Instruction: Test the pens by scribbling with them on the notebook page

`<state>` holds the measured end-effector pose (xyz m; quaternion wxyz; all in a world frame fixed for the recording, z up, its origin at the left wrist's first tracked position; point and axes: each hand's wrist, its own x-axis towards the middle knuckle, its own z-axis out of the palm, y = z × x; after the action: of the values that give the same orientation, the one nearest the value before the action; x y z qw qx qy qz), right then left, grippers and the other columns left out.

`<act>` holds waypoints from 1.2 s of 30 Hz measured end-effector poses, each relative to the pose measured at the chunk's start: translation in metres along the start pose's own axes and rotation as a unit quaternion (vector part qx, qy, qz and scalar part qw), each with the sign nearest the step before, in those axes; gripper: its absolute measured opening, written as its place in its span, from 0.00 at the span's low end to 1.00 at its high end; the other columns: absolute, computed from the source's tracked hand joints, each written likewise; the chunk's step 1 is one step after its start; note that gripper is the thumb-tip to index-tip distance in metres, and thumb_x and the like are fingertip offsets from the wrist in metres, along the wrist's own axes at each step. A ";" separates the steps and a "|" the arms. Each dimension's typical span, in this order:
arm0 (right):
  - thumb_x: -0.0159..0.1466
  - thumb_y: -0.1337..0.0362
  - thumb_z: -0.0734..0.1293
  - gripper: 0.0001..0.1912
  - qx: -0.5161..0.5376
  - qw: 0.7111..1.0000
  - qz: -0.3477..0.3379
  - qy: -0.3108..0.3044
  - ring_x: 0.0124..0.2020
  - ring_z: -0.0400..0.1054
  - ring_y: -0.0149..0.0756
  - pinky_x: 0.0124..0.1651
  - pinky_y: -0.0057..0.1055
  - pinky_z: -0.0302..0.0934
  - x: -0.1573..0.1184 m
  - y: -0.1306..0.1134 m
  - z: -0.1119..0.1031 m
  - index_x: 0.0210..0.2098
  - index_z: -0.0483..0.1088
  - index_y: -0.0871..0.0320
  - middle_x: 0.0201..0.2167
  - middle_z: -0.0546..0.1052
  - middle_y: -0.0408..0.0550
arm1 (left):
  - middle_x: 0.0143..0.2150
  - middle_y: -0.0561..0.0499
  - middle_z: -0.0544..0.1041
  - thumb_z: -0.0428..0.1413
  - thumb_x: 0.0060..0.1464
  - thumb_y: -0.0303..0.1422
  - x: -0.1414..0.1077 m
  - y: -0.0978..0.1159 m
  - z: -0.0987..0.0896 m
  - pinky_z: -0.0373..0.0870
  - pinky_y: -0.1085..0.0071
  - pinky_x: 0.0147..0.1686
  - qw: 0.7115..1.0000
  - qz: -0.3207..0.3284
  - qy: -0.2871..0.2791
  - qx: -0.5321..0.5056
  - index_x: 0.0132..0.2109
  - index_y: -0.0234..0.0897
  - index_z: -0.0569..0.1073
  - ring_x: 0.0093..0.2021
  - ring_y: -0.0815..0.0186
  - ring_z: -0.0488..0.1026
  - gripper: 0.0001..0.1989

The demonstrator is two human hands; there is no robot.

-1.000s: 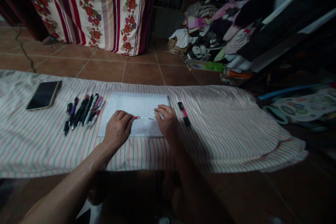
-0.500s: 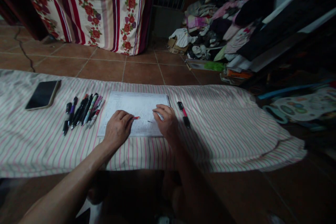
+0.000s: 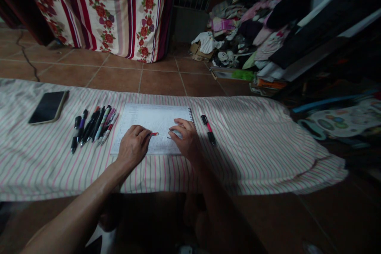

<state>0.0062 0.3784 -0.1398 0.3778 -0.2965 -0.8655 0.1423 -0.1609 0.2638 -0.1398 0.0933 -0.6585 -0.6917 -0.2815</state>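
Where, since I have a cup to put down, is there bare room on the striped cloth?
The widest free patch of striped cloth is right of the black-and-red pen. Another lies left of the left forearm, nearer the wearer than the phone. It is crowded at the notebook, under the left hand and right hand, and at the pen bunch.

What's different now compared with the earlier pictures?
The right hand has shifted left over the notebook, its fingertips now close to the thin rod's dark tip; whether they touch is unclear. That tip has swung slightly toward the person since the first picture. The left hand still grips the red-ended piece; the phone stayed put.
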 end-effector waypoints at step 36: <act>0.58 0.65 0.68 0.03 0.010 1.000 -0.012 -0.011 0.46 0.65 0.41 0.49 0.40 0.64 -0.001 0.000 -0.003 0.29 0.75 0.56 0.44 0.73 0.52 | 0.35 0.44 0.74 0.49 0.59 0.32 -0.004 -0.001 -0.004 0.69 0.61 0.40 1.000 0.007 -0.002 -0.003 0.40 0.34 0.74 0.40 0.59 0.68 0.10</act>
<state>0.0088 0.3781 -0.1381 0.3730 -0.2806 -0.8716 0.1495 -0.1625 0.2587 -0.1386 0.0915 -0.6644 -0.6863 -0.2814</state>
